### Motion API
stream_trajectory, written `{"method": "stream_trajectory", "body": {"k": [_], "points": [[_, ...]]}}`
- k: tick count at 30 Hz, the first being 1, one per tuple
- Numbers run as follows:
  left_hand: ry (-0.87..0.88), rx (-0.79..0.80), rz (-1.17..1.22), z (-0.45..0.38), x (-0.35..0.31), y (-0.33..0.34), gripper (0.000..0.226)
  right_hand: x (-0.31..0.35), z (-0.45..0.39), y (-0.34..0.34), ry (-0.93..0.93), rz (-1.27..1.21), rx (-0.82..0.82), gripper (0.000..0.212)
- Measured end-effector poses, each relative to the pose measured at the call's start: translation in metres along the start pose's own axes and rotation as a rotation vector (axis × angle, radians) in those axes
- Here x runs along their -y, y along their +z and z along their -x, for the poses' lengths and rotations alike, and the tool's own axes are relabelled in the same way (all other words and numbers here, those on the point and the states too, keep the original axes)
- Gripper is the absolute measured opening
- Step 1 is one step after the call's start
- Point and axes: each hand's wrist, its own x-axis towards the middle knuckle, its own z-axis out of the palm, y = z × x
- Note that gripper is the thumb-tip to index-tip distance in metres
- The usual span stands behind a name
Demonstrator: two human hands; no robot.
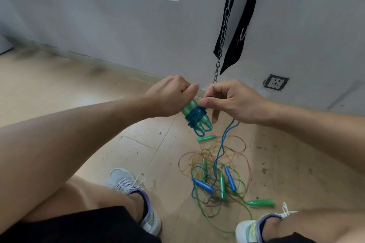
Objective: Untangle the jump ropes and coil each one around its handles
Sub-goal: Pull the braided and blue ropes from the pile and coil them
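My left hand (173,94) grips a pair of green handles (190,109) held side by side, with several turns of blue rope (195,117) coiled round their middle. My right hand (235,100) pinches the blue rope just beside the coil. The loose rest of that blue rope (222,144) hangs from my right hand down to the floor. There it runs into a tangled pile of thin ropes (215,171), orange, green and blue. In the pile lie two blue handles (203,184) and several green handles (222,185).
My two feet in pale sneakers (136,193) stand either side of the pile on the light wooden floor (59,89). A metal chain (223,31) and black straps (243,23) hang on the white wall ahead. A wall socket (275,83) sits low on the right.
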Motion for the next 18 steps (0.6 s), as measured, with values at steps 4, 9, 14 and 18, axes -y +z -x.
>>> {"method": "stream_trajectory", "body": {"k": [4,9,14,18], "points": [[0.081,0.017,0.049,0.004,-0.005,-0.002,0.054,-0.005,0.001,-0.004,0.086,-0.055,0.059,0.017],[0.026,-0.029,0.152,0.005,-0.010,-0.003,0.051,-0.020,-0.001,-0.010,0.191,-0.229,0.065,0.024],[-0.164,-0.187,0.443,0.004,-0.018,0.003,0.045,-0.025,-0.004,-0.001,0.235,-0.356,0.043,0.026],[-0.328,-0.353,0.374,-0.004,-0.014,0.003,0.048,-0.014,0.003,0.026,0.259,-0.211,0.034,0.027]]}}
